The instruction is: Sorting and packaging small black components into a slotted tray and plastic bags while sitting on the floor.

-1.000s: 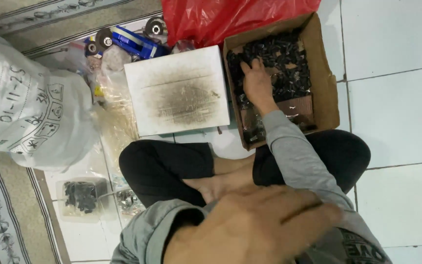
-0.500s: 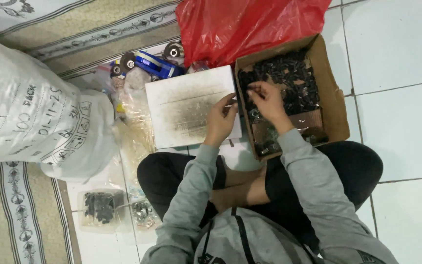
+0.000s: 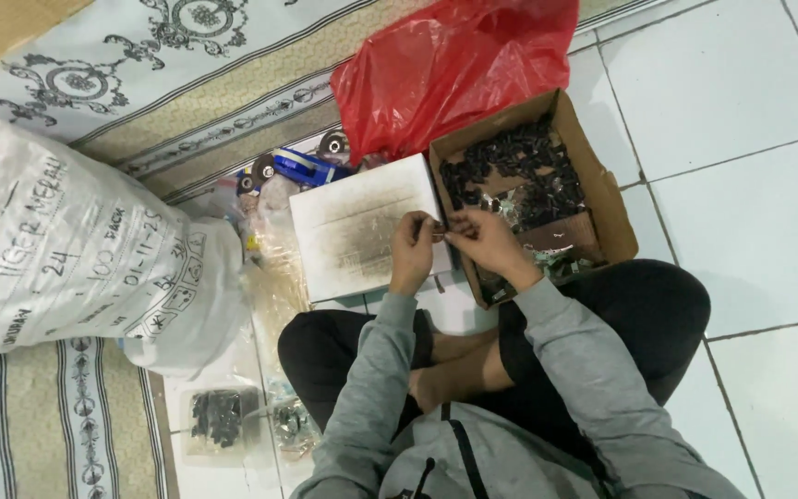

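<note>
Pinched together at the fingertips, left hand (image 3: 415,248) and right hand (image 3: 484,242) meet just above centre frame, closed on a small dark part (image 3: 441,228) too tiny to make out, held over the seam between a white board (image 3: 362,226) and an open cardboard box (image 3: 616,208). Seen from above, seated cross-legged on pale floor tiles (image 3: 741,111), grey sleeves running down to the lower edge of the frame, bare feet tucked between black trouser legs. Heaped inside the box, right of centre, small black parts (image 3: 514,166), with a few greenish pieces near its lower end. Smudged dark across its middle, the white board lying flat just left of the box, its near edge under the left hand. Bunched behind both at the top of the frame, a red plastic bag (image 3: 454,69). Scattered at upper centre-left beside the board, a blue-and-white package (image 3: 302,168), several dark round discs (image 3: 332,144) and some crumpled clear plastic. Filling the left side, a large white sack (image 3: 66,249) with handwritten markings, resting on a patterned mat (image 3: 140,55). Low in the left of the frame, a clear bag of black pieces (image 3: 219,418) flat on the tiles, near the left knee.
</note>
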